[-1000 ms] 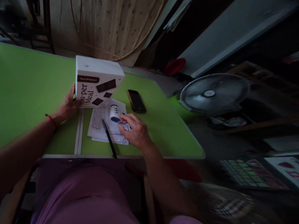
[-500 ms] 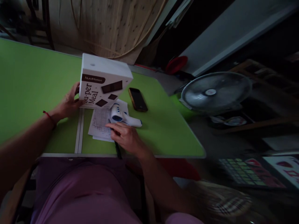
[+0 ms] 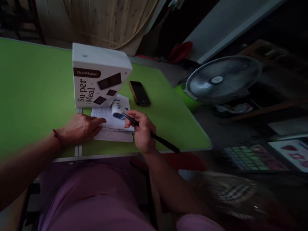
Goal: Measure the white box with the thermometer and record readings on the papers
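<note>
My right hand [image 3: 142, 129] grips a black pen [image 3: 154, 136], its tip over the printed paper sheets [image 3: 112, 124] on the green table [image 3: 31, 93]. My left hand [image 3: 80, 127] lies flat, fingers spread, pressing the left edge of those sheets. A white and blue infrared thermometer [image 3: 117, 110] lies on the paper just beyond the pen tip. Behind it stands a white "Su-per Meal" box [image 3: 97, 77], upright and untouched.
A black phone [image 3: 140, 93] lies on the table to the right of the box. Off the table's right edge stands a grey fan [image 3: 222, 81]. A red object [image 3: 179, 51] sits on the floor behind. Coloured boards [image 3: 260, 157] lie at lower right.
My left hand let go of the box and came down onto the paper. My right hand picked the pen up off the sheets and now holds it.
</note>
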The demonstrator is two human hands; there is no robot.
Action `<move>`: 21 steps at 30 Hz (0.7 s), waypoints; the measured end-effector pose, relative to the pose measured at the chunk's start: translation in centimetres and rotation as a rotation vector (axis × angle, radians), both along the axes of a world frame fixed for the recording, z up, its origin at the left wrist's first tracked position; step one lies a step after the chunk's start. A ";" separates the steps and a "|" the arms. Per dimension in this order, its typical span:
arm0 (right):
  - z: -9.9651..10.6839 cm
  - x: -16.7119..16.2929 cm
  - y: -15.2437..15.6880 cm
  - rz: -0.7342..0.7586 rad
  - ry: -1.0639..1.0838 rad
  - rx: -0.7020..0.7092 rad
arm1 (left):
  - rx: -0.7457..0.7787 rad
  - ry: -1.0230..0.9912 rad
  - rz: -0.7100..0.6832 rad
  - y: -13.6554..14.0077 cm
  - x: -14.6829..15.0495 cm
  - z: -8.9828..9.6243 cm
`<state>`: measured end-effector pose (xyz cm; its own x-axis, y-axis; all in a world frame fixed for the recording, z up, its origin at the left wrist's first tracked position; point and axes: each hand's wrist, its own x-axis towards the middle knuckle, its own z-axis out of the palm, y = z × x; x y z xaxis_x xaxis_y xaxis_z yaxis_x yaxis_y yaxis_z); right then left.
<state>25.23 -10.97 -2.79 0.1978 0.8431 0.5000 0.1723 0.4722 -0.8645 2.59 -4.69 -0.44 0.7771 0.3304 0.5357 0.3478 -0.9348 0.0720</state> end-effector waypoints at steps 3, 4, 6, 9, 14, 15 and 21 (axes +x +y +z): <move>0.2 -0.4 -0.2 0.042 -0.069 -0.197 | 0.024 0.251 0.000 -0.8 0.7 -0.6; 0.2 -0.5 -0.1 0.044 -0.098 -0.237 | 0.033 0.295 0.009 -0.9 0.8 -0.6; -0.2 -0.7 0.0 0.015 -0.144 -0.252 | 0.041 0.353 0.029 -1.1 0.9 -0.4; -0.8 -0.8 0.4 -0.080 -0.148 -0.215 | 0.022 0.444 0.062 -1.3 1.0 0.2; -1.0 -0.9 0.6 -0.112 -0.278 -0.149 | -0.071 0.565 0.099 -1.6 1.3 0.9; -0.9 -0.8 0.6 -0.118 -0.314 -0.128 | -0.078 0.567 0.092 -1.6 1.3 0.9; -1.1 -0.7 0.5 -0.138 -0.414 -0.081 | -0.027 0.481 0.056 -1.4 1.1 0.5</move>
